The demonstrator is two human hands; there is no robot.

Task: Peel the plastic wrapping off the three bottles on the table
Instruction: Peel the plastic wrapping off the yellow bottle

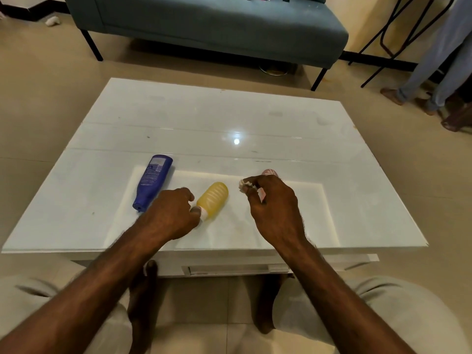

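While the blue bottle [152,183] lies on its side at the left of the white tabletop [229,118], its printed label plainly still on, it looks untouched and remains to be peeled. Just to its right the left hand [170,213] is closed on the white cap end of the yellow bottle [213,200], which also lies flat; its ribbed body shows no label, so its wrapping seems to be off already. Further right, the right hand [274,200] hovers above the tabletop with fingers pinched together on a crumpled scrap of wrapping [249,186], whitish with some pink. Behind that hand a pink bottle [269,172] peeks out, mostly hidden; whether its wrap is fully gone cannot be told. By my reckoning, roughly one or two bottles are done.
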